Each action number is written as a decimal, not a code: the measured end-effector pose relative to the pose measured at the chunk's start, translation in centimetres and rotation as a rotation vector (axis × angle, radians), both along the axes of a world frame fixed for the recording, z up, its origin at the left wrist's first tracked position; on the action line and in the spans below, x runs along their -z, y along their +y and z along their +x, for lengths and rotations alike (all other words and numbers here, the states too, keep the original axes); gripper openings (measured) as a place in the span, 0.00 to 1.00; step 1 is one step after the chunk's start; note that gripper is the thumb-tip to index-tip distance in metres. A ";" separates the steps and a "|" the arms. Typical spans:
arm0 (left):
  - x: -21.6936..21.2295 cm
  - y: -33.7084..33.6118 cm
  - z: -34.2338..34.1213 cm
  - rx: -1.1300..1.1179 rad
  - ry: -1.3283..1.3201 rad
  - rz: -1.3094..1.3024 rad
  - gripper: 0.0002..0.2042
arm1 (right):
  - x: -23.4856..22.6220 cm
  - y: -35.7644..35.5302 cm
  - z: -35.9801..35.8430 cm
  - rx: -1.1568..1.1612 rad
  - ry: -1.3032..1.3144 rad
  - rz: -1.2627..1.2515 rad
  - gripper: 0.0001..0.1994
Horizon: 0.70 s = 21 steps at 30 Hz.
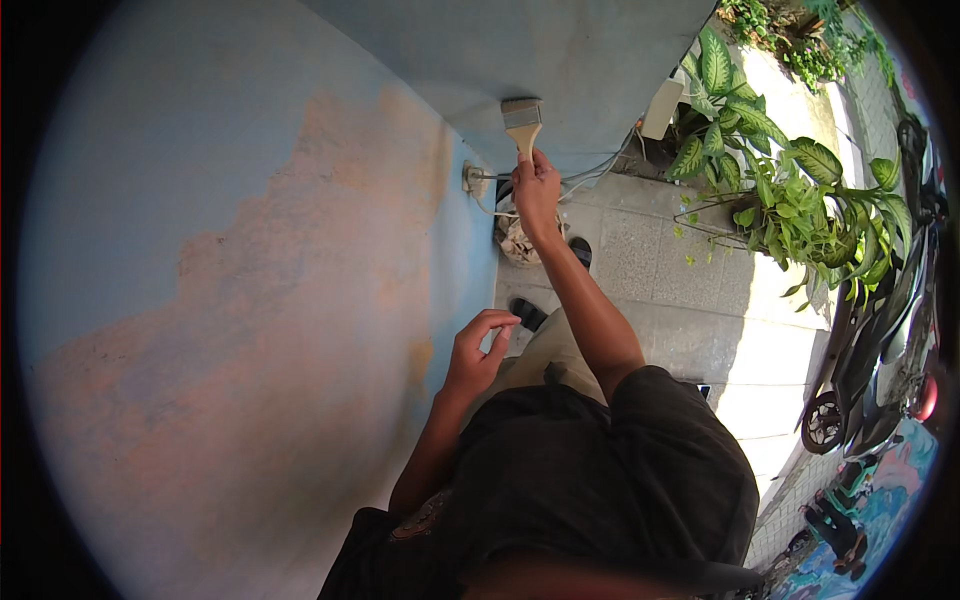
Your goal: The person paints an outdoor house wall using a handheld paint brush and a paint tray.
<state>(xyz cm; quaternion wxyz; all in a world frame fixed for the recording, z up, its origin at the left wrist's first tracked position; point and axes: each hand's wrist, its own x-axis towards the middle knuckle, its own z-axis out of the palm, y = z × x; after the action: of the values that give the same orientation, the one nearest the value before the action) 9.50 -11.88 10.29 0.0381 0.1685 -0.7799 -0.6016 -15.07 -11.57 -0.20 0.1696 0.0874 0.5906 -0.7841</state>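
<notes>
While my right hand (536, 190) is wrapped fully around the pale wooden handle of the paintbrush (522, 120), fingers pressed together in a closed fist, the brush stands upright with its bristles flat against the blue wall (200, 150), at the corner where the blue coat meets the next wall face. Item: left hand (478, 350), empty, held free in front of my chest, fingers curled loosely inward with the thumb near the fingertips, pinching nothing that I can make out. Item: a wide patch of bare orange-tan plaster (280, 330) to the left, unpainted or worn through. Item: a wall socket (472, 178) with white cables (590, 172) running from it, just beside and below the brush. Risk, as I judge it: a loaded brush this near the socket could drip or smear paint onto the fitting and cables; a stroke carried too far would do it. Risk: drips falling to the paved floor (650, 250) and my dark shoes (527, 313) directly beneath. Containers: one pale, crumpled bag or bucket (517, 243) on the floor below my wrist, contents too unclear to tell; no paint pot is plainly visible. Item: leafy green plants (770, 180) on a wire stand to the right; parked scooters (880, 320) beyond, well apart from the work.
</notes>
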 end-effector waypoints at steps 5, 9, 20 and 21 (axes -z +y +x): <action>0.4 0.4 -2.8 0.052 0.017 0.017 0.07 | 1.5 0.8 -0.2 -0.007 0.362 0.020 0.16; 0.2 0.4 -3.6 0.045 0.009 -0.007 0.07 | 12.6 1.9 -2.1 0.008 0.413 0.320 0.14; -1.2 0.3 -6.3 -0.007 0.025 -0.003 0.07 | 17.8 3.1 -3.5 0.110 -0.492 0.261 0.14; -1.2 0.3 -6.5 -0.010 0.027 0.003 0.07 | 15.9 2.7 -3.6 0.101 -0.381 0.203 0.13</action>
<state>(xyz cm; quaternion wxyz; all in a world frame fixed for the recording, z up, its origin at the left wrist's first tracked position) 3.02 -11.60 11.47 0.0514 0.1642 -0.7777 -0.6046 -18.71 -8.85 -16.13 0.2289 0.2801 0.6187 -0.6973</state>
